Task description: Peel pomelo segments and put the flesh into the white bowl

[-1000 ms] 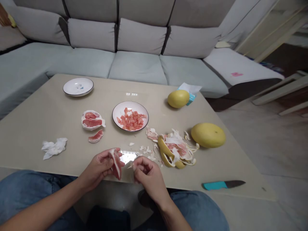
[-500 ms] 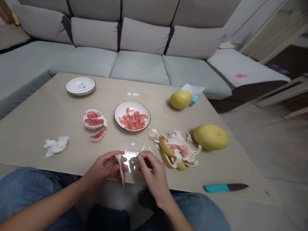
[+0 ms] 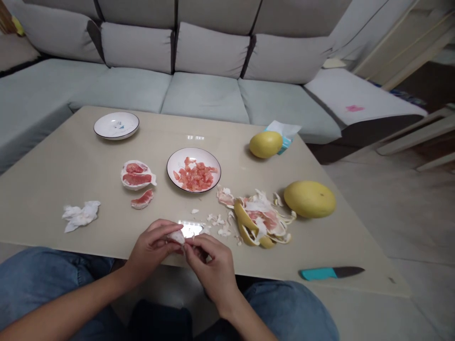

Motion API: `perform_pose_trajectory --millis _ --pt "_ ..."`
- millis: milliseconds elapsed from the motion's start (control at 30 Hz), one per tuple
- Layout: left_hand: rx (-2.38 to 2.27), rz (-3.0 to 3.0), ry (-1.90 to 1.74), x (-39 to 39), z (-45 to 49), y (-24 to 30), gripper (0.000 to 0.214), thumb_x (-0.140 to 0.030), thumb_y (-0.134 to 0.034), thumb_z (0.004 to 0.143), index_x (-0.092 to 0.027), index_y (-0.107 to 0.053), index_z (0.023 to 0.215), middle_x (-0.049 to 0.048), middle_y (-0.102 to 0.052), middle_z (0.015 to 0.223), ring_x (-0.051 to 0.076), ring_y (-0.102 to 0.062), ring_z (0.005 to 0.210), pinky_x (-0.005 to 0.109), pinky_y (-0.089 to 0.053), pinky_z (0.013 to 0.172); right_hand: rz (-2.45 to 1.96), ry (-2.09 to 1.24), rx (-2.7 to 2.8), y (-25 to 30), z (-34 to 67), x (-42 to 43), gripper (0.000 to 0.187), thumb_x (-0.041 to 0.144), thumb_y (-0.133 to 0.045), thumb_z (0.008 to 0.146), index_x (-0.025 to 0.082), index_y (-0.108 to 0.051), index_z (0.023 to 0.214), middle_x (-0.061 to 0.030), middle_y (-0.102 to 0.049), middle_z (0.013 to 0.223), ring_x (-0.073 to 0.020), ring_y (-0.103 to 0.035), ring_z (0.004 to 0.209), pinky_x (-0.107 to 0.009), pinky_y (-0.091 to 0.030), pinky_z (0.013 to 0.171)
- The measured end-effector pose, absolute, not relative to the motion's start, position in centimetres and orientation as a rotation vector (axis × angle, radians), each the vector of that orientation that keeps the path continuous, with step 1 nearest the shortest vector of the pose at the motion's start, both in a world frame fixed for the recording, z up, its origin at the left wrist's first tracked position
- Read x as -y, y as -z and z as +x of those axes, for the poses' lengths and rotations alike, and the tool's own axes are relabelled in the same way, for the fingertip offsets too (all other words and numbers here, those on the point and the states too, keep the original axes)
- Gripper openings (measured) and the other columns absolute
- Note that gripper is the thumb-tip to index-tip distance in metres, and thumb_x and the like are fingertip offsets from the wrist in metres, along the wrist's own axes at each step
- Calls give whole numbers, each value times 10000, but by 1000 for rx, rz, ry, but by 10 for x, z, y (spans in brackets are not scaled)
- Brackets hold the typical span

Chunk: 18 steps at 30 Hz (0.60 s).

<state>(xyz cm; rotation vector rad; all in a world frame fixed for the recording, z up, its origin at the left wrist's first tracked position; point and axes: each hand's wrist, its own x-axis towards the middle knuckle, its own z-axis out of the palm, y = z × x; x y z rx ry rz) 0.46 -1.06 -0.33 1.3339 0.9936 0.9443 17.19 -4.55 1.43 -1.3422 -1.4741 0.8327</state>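
Well, fruit (image 3: 137, 180) dots the beige table (image 3: 78, 151) before a sofa (image 3: 202, 97).

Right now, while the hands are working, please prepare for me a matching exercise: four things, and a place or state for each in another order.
1. left hand
2. knife
3. red fruit chunks
4. crumpled tissue

A. in the middle plate
B. on the left part of the table
C. turquoise handle, near the front edge
D. holding a pale piece of fruit

Pairs: 1-D, 2-C, 3-A, 4-B
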Motion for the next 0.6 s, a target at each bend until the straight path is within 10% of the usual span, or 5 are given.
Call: perform_pose_trajectory --millis 600 --pt "-683 676 -662 10 -3 7 409 -314 -773 745 -223 -630 1117 79 -676 1059 251 -700 848 318 -558 664 -1350 -1518 856 -13 189 36 207 352 -683 694 176 -574 675 89 -419 436 -58 -316 389 -189 -247 411"
